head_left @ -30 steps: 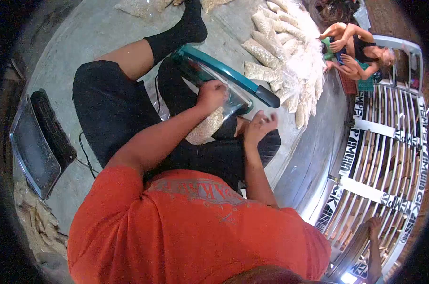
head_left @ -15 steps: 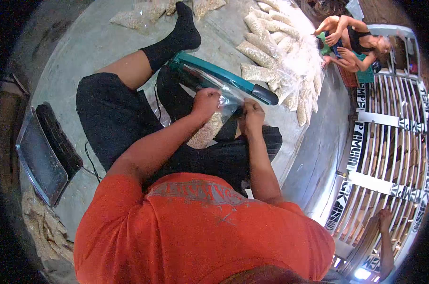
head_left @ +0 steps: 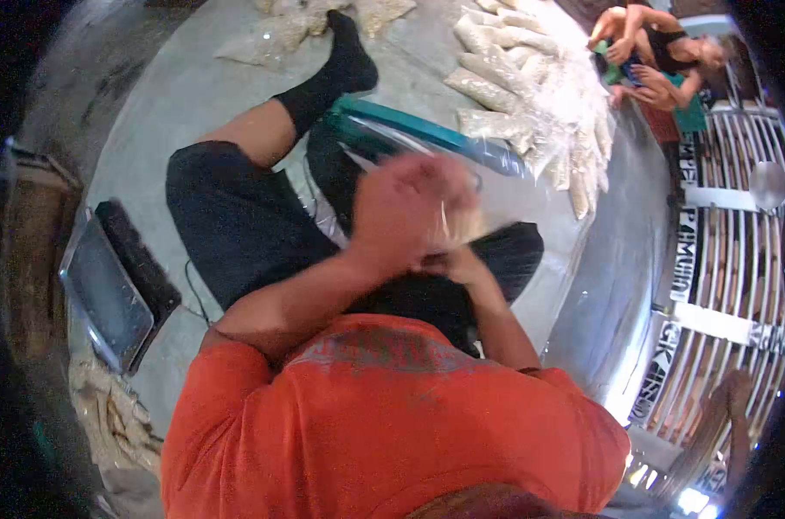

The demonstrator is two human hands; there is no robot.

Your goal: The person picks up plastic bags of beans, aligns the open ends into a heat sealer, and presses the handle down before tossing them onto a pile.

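Observation:
My left hand (head_left: 410,203), smeared by motion, is raised over my lap and closed round a clear plastic bag (head_left: 463,223) with pale contents. My right hand (head_left: 455,264) is lower and closer to my body, its fingers at the bag's lower side; the exact grip is blurred. Clear film spreads from the bag to the right. Just beyond my hands lies a long teal bar-shaped device (head_left: 410,124), resembling a bag sealer, beside my socked foot (head_left: 349,56).
Filled clear bags (head_left: 505,78) are piled at the upper right, others (head_left: 280,35) at the far left. A dark tray-like object (head_left: 111,290) with a cable lies left. Another person (head_left: 656,60) sits at the upper right near a white slatted frame (head_left: 713,268).
My left hand has lifted the bag and swung it right, toward my right hand. The right hand has moved down, closer to my body. The whole view has shifted slightly.

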